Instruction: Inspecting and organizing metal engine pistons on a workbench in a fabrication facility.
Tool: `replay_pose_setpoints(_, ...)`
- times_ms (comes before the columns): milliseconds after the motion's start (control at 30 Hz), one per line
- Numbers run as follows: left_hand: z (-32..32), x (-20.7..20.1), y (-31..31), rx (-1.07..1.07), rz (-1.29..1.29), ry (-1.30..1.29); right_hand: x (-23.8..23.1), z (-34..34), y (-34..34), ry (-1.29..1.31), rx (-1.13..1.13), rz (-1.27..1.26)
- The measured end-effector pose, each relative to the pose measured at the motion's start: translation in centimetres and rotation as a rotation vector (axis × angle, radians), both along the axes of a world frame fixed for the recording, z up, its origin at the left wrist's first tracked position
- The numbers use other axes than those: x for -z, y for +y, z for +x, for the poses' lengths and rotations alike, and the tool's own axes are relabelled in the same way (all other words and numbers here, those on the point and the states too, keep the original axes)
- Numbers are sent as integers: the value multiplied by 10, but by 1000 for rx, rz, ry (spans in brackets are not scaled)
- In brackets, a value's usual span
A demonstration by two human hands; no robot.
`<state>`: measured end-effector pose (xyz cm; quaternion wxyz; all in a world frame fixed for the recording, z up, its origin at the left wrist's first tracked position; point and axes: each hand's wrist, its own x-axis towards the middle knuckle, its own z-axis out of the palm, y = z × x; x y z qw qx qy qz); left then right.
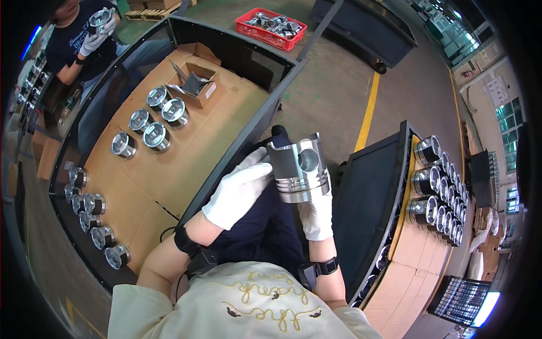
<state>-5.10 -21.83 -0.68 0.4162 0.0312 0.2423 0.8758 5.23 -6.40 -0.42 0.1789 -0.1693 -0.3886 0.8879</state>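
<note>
A metal piston [287, 165] with a dark coated skirt, a round pin hole and ring grooves is held up before my lap, its grooved end facing down toward me. My right hand [317, 217], in a white glove, grips it from behind and below; its fingers are mostly hidden by the piston. My white-gloved left hand [240, 189] lies at the piston's left side, fingers stretched out. Whether it touches the metal I cannot tell. Several similar pistons [157, 137] stand on the cardboard-lined bench [197, 150] to my left.
More pistons [103, 237] line the bench's near left edge, and an open cardboard box [209, 93] sits at its back. Rows of pistons [426, 181] stand on a cart at right. A red crate [271, 28] of parts lies ahead. Another gloved person [84, 51] holds a piston.
</note>
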Motion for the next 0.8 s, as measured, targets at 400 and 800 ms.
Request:
replay_pose_setpoints(400,-5,17,48,345,721,-229,-31,11,-23,-131,129,1180)
replay_pose_setpoints(800,36,-37,22,-337,-815,1279,2,9,-7,-54,-204,100)
